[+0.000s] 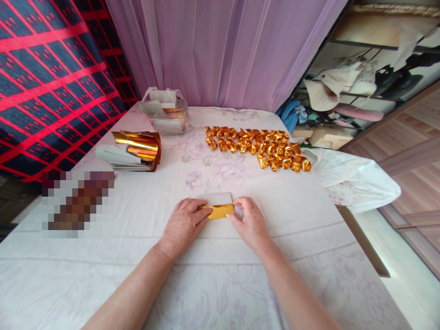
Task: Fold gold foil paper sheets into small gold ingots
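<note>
A sheet of gold foil paper point(220, 211) with a pale grey back lies partly folded on the cloth in front of me. Its gold flap faces up along the near side, and the grey part shows beyond it. My left hand point(182, 224) presses on the left end, fingers closed on the paper. At the right end, my right hand point(250, 223) grips the edge between thumb and fingers. Farther off to the right sit several folded gold foil pieces point(274, 147) in rows. To the left lies a curled stack of foil sheets point(135, 153), gold and grey.
A clear plastic bag point(165, 112) with more sheets stands at the back left. The table has a pale floral cloth point(220, 284). A white plastic bag point(360, 178) hangs by the right edge, near a cluttered shelf point(357, 94). A blurred-out item lies at left.
</note>
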Tool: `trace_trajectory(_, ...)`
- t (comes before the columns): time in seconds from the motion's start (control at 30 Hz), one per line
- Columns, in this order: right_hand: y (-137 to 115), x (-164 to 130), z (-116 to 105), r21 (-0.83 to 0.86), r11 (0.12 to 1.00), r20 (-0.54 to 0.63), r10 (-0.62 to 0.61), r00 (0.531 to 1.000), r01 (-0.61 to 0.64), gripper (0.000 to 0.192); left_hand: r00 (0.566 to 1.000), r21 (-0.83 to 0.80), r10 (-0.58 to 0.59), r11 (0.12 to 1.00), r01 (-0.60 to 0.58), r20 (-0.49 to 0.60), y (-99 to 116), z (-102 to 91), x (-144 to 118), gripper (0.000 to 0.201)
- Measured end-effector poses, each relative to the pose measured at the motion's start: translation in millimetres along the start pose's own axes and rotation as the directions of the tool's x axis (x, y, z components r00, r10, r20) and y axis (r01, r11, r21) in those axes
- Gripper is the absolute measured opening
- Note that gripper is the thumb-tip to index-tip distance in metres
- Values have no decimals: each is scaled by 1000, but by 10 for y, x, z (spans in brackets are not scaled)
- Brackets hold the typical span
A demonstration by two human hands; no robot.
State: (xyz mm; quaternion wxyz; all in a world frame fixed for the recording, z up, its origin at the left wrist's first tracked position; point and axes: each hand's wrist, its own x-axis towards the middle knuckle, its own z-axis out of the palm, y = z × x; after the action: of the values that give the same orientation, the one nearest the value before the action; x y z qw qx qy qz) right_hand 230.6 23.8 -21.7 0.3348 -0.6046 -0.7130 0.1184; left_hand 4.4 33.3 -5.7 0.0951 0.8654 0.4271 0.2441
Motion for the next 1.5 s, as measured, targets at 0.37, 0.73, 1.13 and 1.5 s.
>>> trace_trajectory(0.37, 77, -4, -106, 139, 988, 14, -64, 998, 61, 27, 1000, -10, -20, 1000, 20, 7, -18, 35, 1, 23)
trace_trajectory(0.73, -313, 99, -15, 62, 978, 78, -206, 975, 201, 17, 1000, 18, -3, 1000, 3, 10, -36, 40, 5, 23)
trace_trajectory(1.13, -192, 65, 113, 179, 982, 113, -84, 990, 63, 18, 999, 295, -37, 955, 26, 32, 345, -103, -102, 24)
trace_trajectory(1.5, -155, 70, 134, 189, 980, 115, -85, 990, 62, 21, 942, 352, -197, 931, 93, 271, 602, -72, -13, 33)
